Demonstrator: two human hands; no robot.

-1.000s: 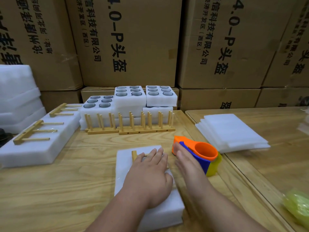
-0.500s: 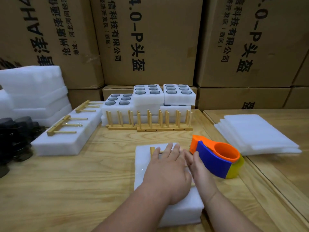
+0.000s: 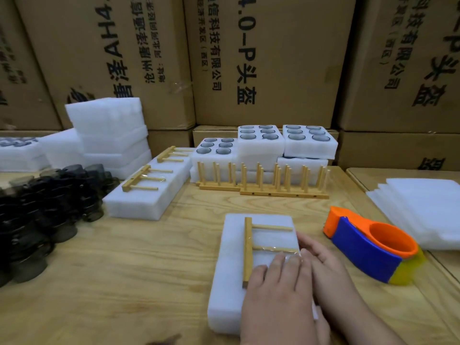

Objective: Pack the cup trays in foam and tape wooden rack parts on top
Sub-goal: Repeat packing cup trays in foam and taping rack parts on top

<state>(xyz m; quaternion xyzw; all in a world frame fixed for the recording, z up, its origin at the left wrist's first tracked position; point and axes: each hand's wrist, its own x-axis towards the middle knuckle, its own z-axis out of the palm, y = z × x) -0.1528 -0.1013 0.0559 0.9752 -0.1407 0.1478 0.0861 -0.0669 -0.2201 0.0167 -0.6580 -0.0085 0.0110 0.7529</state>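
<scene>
All the readable print stands on the stacked cardboard boxes [image 3: 268, 61] behind the table, in black and turned sideways. The middle box carries "4.0-P头盔" in large characters, with a smaller line beside it ending in "科技有限公司" and a still smaller one reading "(西区)". The box to its left [image 3: 104, 53] shows "AH4" in large letters, followed by large Chinese characters too distorted to make out, and a small line that includes "地址:". The box on the right [image 3: 403, 58] shows "P头盔" and "有限公司" again. The lower boxes bear only cut-off characters.
</scene>
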